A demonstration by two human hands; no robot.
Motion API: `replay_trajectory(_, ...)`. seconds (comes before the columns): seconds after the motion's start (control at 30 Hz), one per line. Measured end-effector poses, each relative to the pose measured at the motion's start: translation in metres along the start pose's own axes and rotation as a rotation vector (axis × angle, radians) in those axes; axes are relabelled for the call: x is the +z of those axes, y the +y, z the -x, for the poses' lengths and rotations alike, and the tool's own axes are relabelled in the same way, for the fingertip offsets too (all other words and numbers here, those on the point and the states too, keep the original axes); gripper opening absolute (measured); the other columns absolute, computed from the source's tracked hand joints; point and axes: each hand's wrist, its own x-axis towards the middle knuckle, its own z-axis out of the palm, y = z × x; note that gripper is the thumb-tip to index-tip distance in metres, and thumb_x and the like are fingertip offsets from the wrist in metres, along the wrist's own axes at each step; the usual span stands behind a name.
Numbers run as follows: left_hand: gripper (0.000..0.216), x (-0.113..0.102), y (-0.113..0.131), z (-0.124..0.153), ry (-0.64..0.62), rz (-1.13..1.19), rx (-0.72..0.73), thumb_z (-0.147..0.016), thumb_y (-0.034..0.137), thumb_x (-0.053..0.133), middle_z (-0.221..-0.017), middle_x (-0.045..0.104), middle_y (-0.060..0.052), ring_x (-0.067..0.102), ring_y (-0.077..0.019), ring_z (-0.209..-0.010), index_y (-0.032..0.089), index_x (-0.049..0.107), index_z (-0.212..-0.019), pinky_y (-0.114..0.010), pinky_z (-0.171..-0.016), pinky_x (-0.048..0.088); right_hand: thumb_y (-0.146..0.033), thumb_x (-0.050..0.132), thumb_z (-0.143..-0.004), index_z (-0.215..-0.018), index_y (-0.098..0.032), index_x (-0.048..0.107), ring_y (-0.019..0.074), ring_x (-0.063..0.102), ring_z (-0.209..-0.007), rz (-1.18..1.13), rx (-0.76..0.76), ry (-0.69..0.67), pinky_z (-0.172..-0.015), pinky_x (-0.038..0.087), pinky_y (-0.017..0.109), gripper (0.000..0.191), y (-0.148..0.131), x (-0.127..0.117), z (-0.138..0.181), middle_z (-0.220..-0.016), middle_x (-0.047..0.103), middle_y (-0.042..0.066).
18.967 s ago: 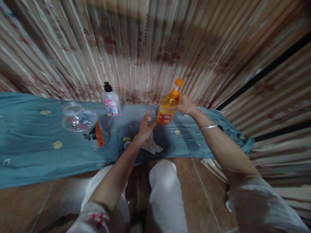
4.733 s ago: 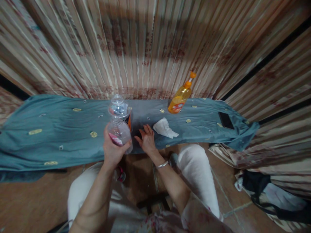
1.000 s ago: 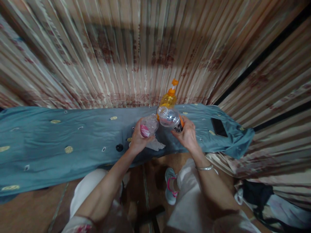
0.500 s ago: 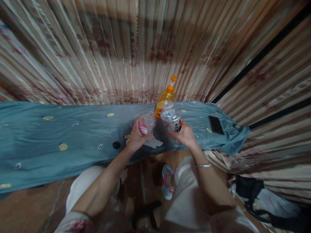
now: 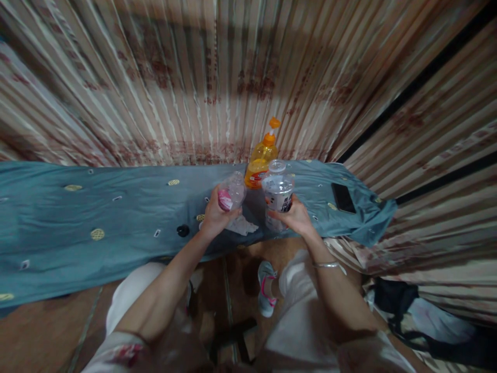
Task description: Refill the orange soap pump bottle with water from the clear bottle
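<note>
My left hand [image 5: 215, 217] is wrapped round a small clear bottle with a pink label [image 5: 231, 194], held tilted above the blue cloth [image 5: 116, 217]. My right hand [image 5: 296, 217] grips a clear plastic jar with a dark label [image 5: 277, 194], held upright just right of the bottle. The two containers are close together but apart. An orange bottle with an orange pump top [image 5: 261, 158] stands right behind them. A crumpled white tissue [image 5: 242, 226] lies on the cloth below my left hand. A small black cap [image 5: 182, 230] rests on the cloth to the left.
A black phone [image 5: 343, 197] lies on the cloth at the right end. Striped curtains [image 5: 233, 77] hang behind and to the right. My knees in white trousers and a shoe [image 5: 266, 290] are below, over a brown tiled floor. Dark bags [image 5: 419, 316] lie at lower right.
The jar in my right hand went from tilted toward the small bottle to upright and came down a little. My left hand still holds the small bottle in much the same place.
</note>
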Motion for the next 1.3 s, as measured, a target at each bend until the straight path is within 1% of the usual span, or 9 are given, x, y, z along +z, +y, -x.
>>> replay_trajectory(0.2, 0.084, 0.008, -0.016, -0.005, 0.003, 0.07, 0.0, -0.057, 0.037, 0.091, -0.122, 0.065, -0.007, 0.066, -0.0282, -0.114, 0.022, 0.052, -0.13, -0.044, -0.103, 0.053, -0.049, 0.085, -0.058, -0.114, -0.021, 0.062, 0.0291, 0.073, -0.088, -0.095, -0.004, 0.022, -0.075, 0.058, 0.039, 0.067, 0.0, 0.003, 0.0, -0.101, 0.078, 0.006)
replay_trajectory(0.3, 0.099, 0.006, -0.02, -0.004, -0.025, 0.053, 0.011, -0.055, 0.038, 0.094, -0.135, 0.061, -0.01, 0.061, -0.0318, -0.126, 0.022, 0.046, -0.139, -0.047, -0.111, 0.049, -0.05, 0.085, -0.057, -0.113, -0.02, 0.063, 0.0292, 0.073, -0.088, -0.132, -0.006, 0.011, -0.073, 0.058, 0.039, 0.068, 0.0, 0.002, 0.0, -0.1, 0.078, 0.006)
replay_trajectory(0.43, 0.123, 0.002, -0.021, -0.001, -0.048, 0.042, 0.01, -0.051, 0.041, 0.096, -0.155, 0.046, -0.016, 0.047, -0.0368, -0.145, 0.022, 0.03, -0.153, -0.051, -0.122, 0.038, -0.052, 0.086, -0.056, -0.111, -0.019, 0.065, 0.0302, 0.073, -0.088, -0.199, -0.01, -0.006, -0.07, 0.058, 0.038, 0.068, 0.001, -0.002, 0.002, -0.099, 0.078, 0.006)
replay_trajectory(0.5, 0.128, 0.001, -0.02, 0.0, -0.056, 0.054, 0.002, -0.052, 0.04, 0.096, -0.159, 0.041, -0.017, 0.044, -0.0366, -0.148, 0.023, 0.024, -0.156, -0.051, -0.123, 0.036, -0.052, 0.086, -0.055, -0.112, -0.019, 0.066, 0.0304, 0.073, -0.088, -0.237, -0.012, -0.011, -0.07, 0.059, 0.038, 0.069, 0.0, -0.004, 0.004, -0.1, 0.079, 0.007)
replay_trajectory(0.6, 0.128, -0.002, -0.02, -0.001, -0.083, 0.065, -0.025, -0.055, 0.038, 0.095, -0.157, 0.045, -0.018, 0.045, -0.0361, -0.147, 0.024, 0.021, -0.157, -0.053, -0.121, 0.038, -0.051, 0.086, -0.054, -0.111, -0.017, 0.067, 0.0306, 0.073, -0.089, -0.292, -0.016, -0.031, -0.073, 0.059, 0.039, 0.069, -0.004, -0.006, 0.006, -0.101, 0.079, 0.008)
replay_trajectory(0.73, 0.117, 0.0, -0.023, -0.009, -0.121, 0.065, -0.034, -0.058, 0.032, 0.093, -0.15, 0.054, -0.018, 0.051, -0.0357, -0.142, 0.022, 0.029, -0.155, -0.053, -0.116, 0.044, -0.048, 0.087, -0.052, -0.105, -0.018, 0.068, 0.0314, 0.074, -0.092, -0.363, -0.029, -0.056, -0.08, 0.058, 0.042, 0.064, -0.012, -0.006, 0.008, -0.102, 0.08, 0.009)
replay_trajectory(0.97, 0.09, 0.023, -0.034, -0.012, -0.102, 0.005, 0.047, -0.059, 0.02, 0.085, -0.139, 0.061, -0.013, 0.059, -0.035, -0.131, 0.021, 0.05, -0.142, -0.054, -0.113, 0.046, -0.043, 0.088, -0.052, -0.102, -0.018, 0.069, 0.0315, 0.074, -0.093, -0.41, -0.044, -0.069, -0.082, 0.058, 0.042, 0.059, -0.016, -0.002, 0.008, -0.103, 0.08, 0.009)
replay_trajectory(1.13, 0.084, 0.022, -0.035, -0.007, -0.099, 0.009, 0.035, -0.06, 0.021, 0.082, -0.137, 0.06, -0.013, 0.061, -0.0327, -0.126, 0.021, 0.051, -0.138, -0.05, -0.107, 0.051, -0.046, 0.09, -0.05, -0.098, -0.019, 0.071, 0.033, 0.075, -0.092, -0.413, -0.028, -0.103, -0.078, 0.06, 0.042, 0.058, -0.016, -0.001, 0.008, -0.1, 0.081, 0.01)
replay_trajectory(1.3, 0.083, 0.015, -0.031, -0.004, -0.047, -0.006, 0.037, -0.055, 0.017, 0.082, -0.128, 0.062, -0.01, 0.061, -0.0309, -0.121, 0.02, 0.053, -0.133, -0.049, -0.109, 0.049, -0.044, 0.093, -0.046, -0.096, -0.019, 0.073, 0.0317, 0.076, -0.093, -0.536, -0.046, -0.161, -0.087, 0.059, 0.045, 0.059, -0.022, 0.002, 0.008, -0.101, 0.082, 0.008)
